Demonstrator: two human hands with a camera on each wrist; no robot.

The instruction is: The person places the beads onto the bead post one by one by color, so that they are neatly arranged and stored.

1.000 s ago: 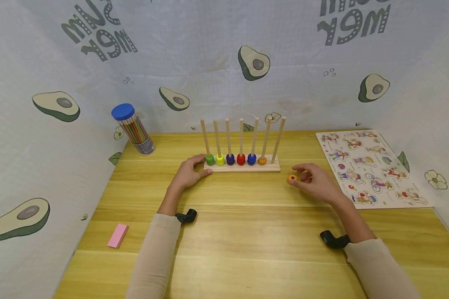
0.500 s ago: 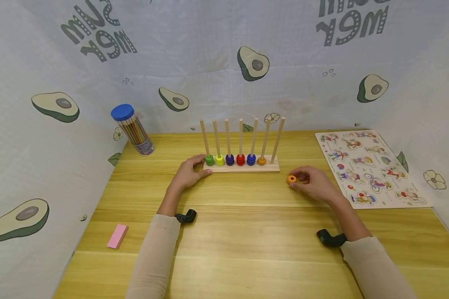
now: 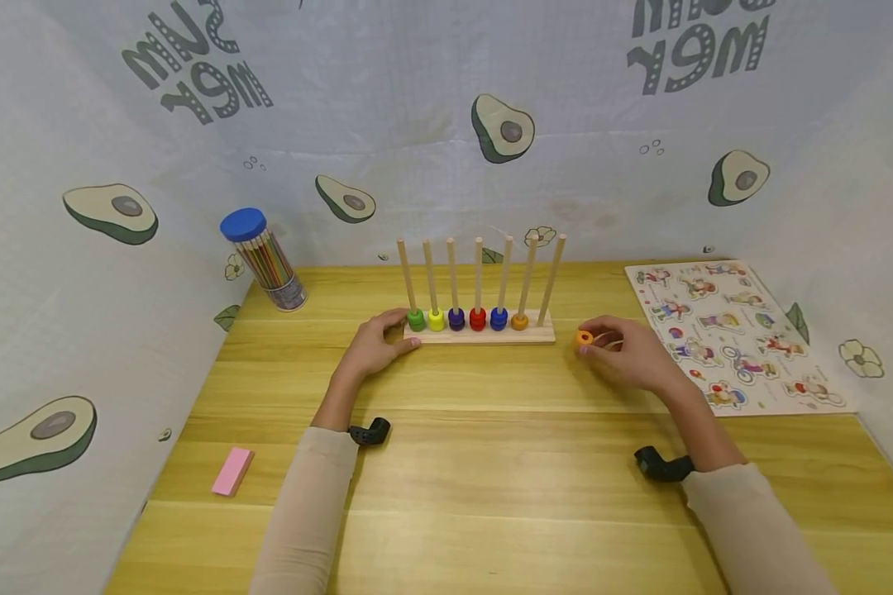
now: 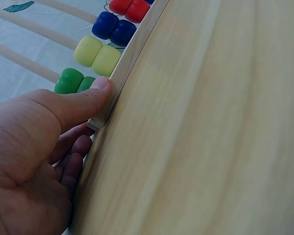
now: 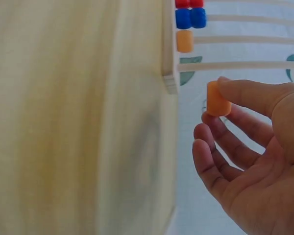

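A wooden peg rack with several upright pegs stands at the table's back. Green, yellow, purple, red and blue beads sit in pairs on its pegs. One orange bead is on the peg beside them, and the rightmost peg is bare. My left hand grips the rack's left end, thumb on the base's front face. Right of the rack, my right hand pinches a loose orange bead between thumb and finger, held above the table, its hole visible in the head view.
A blue-lidded tub of coloured sticks stands at the back left. A pink block lies at the front left. A picture puzzle board lies right of my right hand. A printed cloth hangs behind the table.
My right hand has taken hold of the loose orange bead from the table and raised it slightly. The left hand stays at the rack's end.
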